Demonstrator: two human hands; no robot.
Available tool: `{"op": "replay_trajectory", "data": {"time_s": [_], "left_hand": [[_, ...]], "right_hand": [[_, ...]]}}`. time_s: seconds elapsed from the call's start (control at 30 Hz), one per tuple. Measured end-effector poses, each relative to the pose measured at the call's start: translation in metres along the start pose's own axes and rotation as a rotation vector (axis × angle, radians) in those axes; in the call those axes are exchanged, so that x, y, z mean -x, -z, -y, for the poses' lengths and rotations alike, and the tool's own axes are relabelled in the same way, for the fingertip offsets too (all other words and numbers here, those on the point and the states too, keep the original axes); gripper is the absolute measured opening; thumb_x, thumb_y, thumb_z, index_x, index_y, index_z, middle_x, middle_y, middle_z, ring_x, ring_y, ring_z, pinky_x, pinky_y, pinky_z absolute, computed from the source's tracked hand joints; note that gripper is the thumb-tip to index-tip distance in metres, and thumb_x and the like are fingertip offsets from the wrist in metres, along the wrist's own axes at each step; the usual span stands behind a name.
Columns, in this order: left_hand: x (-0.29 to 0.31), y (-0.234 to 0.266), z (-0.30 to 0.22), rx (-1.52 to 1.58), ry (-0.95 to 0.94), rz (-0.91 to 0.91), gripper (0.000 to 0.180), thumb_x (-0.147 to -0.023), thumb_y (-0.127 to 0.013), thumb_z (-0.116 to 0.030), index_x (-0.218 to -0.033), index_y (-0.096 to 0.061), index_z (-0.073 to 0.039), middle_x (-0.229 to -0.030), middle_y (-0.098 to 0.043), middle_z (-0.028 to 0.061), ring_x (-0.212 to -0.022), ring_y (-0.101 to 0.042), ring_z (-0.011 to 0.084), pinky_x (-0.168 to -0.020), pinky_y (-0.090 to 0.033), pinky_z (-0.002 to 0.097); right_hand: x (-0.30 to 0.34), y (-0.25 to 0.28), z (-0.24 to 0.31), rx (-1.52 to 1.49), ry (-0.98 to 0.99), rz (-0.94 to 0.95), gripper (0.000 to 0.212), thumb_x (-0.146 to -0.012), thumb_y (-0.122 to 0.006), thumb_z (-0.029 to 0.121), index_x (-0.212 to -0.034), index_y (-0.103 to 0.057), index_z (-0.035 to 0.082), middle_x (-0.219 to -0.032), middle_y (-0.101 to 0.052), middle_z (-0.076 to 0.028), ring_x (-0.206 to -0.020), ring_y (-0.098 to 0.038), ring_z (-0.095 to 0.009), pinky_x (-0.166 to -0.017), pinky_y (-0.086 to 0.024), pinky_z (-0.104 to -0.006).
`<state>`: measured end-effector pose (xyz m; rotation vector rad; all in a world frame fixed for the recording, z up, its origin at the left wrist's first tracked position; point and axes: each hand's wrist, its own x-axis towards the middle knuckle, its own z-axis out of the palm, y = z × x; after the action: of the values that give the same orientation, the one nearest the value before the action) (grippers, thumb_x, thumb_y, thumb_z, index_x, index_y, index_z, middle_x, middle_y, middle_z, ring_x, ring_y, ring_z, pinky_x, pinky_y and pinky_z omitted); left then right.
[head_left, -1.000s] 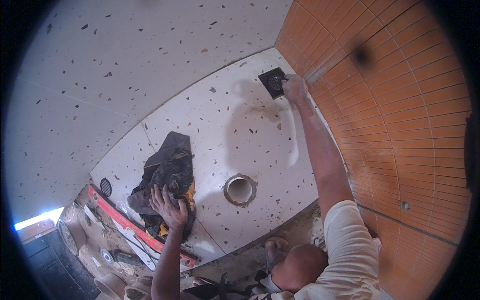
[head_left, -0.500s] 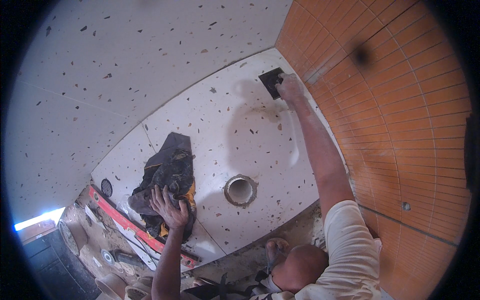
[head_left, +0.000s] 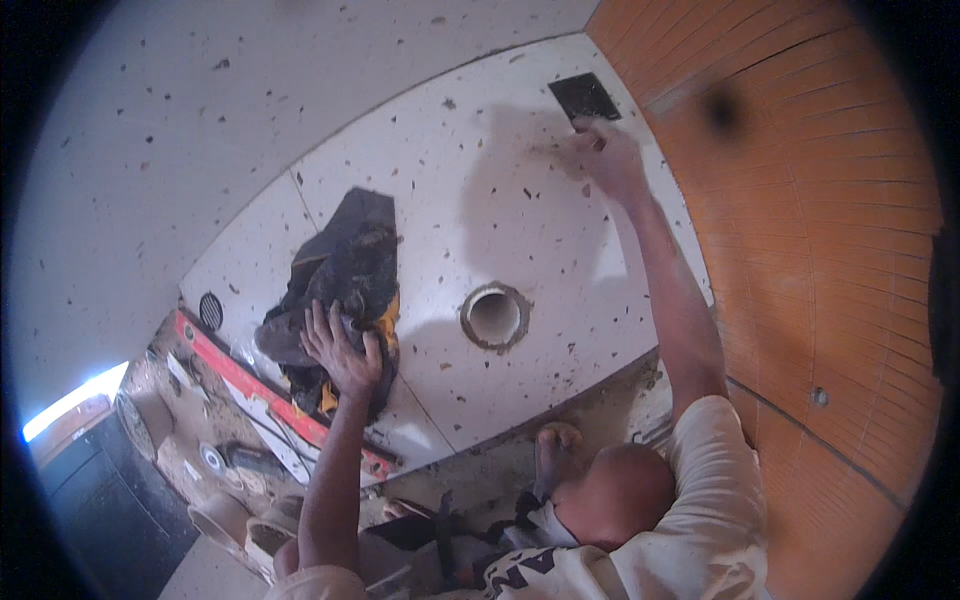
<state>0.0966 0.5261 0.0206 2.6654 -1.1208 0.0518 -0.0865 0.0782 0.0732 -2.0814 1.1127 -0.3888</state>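
My left hand point(head_left: 342, 352) lies with spread fingers on a crumpled dark cloth bundle point(head_left: 350, 255) with orange-yellow trim, perhaps a jacket or bag. Speckled white floor tile point(head_left: 420, 290) is under it. At the far right my right hand point(head_left: 608, 160) hangs low over the tile, fingers curled and slightly blurred. Whether anything small is between those fingers is hidden. Just beyond the fingertips is a dark square point(head_left: 585, 97) in the floor, like a drain opening or cover. A round pipe opening point(head_left: 495, 317) with a rough edge sits between my arms.
An orange tiled wall point(head_left: 790, 220) rises at the right, a speckled pale wall point(head_left: 200, 130) at the left. Along the tile's left edge lies a red spirit level point(head_left: 250, 380), near a round drain grate point(head_left: 210, 311). An angle grinder point(head_left: 240, 458) and buckets point(head_left: 220, 520) stand lower left.
My right hand has drawn back toward me off the dark square, which now shows fully. My left hand stays on the cloth bundle. The whole view has shifted with my head.
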Motion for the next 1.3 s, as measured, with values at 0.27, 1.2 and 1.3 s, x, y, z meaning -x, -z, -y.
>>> {"op": "replay_trajectory", "data": {"time_s": [0.27, 1.2, 1.3], "left_hand": [[0.001, 0.002, -0.003, 0.024, 0.040, -0.008, 0.071, -0.077, -0.063, -0.034, -0.139, -0.048, -0.003, -0.153, -0.033, 0.0241, -0.145, -0.025, 0.0430, -0.117, -0.012, 0.0632], [-0.099, 0.041, 0.329, -0.296, 0.451, 0.129, 0.030, -0.089, -0.057, -0.026, -0.100, -0.071, -0.002, -0.093, -0.070, 0.0208, -0.087, -0.068, 0.0386, -0.079, -0.053, 0.0503], [-0.099, 0.029, 0.267, -0.232, 0.352, 0.020, 0.028, -0.085, -0.057, -0.024, -0.088, -0.073, -0.001, -0.105, -0.069, 0.0205, -0.104, -0.064, 0.0383, -0.095, -0.049, 0.0513]], "right_hand": [[0.151, -0.060, 0.033, 0.064, 0.260, 0.344, 0.030, -0.086, -0.071, 0.020, -0.112, -0.070, 0.006, -0.094, -0.064, -0.012, -0.080, -0.065, -0.027, -0.077, -0.054, -0.0377], [0.261, -0.024, 0.050, 0.187, 0.143, 0.478, 0.031, -0.085, -0.065, 0.018, -0.110, -0.069, 0.001, -0.097, -0.066, -0.015, -0.086, -0.066, -0.028, -0.082, -0.053, -0.0380], [0.264, -0.011, 0.033, 0.232, 0.175, 0.426, 0.029, -0.086, -0.064, 0.019, -0.108, -0.069, 0.001, -0.095, -0.066, -0.014, -0.087, -0.065, -0.029, -0.082, -0.053, -0.0386]]}}
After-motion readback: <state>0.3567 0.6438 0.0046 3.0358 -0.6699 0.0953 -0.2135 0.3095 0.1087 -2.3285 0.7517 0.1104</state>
